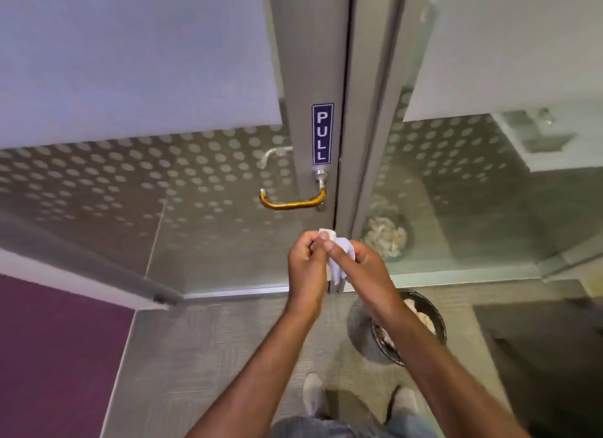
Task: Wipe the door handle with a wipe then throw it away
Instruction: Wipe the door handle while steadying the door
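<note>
A lever door handle (292,202) with a golden-orange grip sticks out leftward from the grey door frame (310,62), just under a blue PULL sign (322,134). Below the handle, my left hand (306,268) and my right hand (362,268) meet in front of the door. Both pinch a crumpled white wipe (339,251) between them. The wipe is a hand's length below the handle and does not touch it. A black mesh waste bin (434,317) with paper in it stands on the floor, partly hidden by my right forearm.
The door has frosted glass with a dotted band (130,176). A glass side panel (473,192) to the right reflects the bin. A purple wall (49,356) is at the left. My white shoes (313,392) stand on grey carpet.
</note>
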`<action>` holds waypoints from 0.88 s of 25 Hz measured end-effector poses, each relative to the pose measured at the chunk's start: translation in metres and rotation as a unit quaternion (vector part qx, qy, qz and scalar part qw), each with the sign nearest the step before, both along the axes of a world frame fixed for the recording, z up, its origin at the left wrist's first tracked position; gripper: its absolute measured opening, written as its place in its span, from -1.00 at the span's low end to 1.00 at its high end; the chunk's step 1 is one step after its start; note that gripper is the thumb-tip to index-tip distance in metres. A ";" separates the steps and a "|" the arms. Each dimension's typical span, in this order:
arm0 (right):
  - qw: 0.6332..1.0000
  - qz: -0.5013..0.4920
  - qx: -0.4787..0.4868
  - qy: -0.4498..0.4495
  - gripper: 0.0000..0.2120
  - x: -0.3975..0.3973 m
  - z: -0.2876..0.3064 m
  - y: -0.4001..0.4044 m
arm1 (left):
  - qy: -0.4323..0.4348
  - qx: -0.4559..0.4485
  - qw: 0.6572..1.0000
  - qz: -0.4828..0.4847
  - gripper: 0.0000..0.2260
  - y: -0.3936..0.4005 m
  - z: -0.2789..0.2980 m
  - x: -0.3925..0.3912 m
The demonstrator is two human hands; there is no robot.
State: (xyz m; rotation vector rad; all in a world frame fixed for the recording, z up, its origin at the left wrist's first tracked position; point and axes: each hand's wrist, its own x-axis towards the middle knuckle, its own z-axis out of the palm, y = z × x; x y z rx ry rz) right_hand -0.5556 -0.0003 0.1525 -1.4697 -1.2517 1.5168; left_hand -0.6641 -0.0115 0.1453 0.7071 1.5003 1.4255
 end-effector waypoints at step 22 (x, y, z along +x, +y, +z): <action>0.917 0.116 0.271 -0.269 -0.79 -0.116 0.058 0.106 | -0.065 -0.008 0.982 0.178 -0.82 0.066 -0.017 -0.127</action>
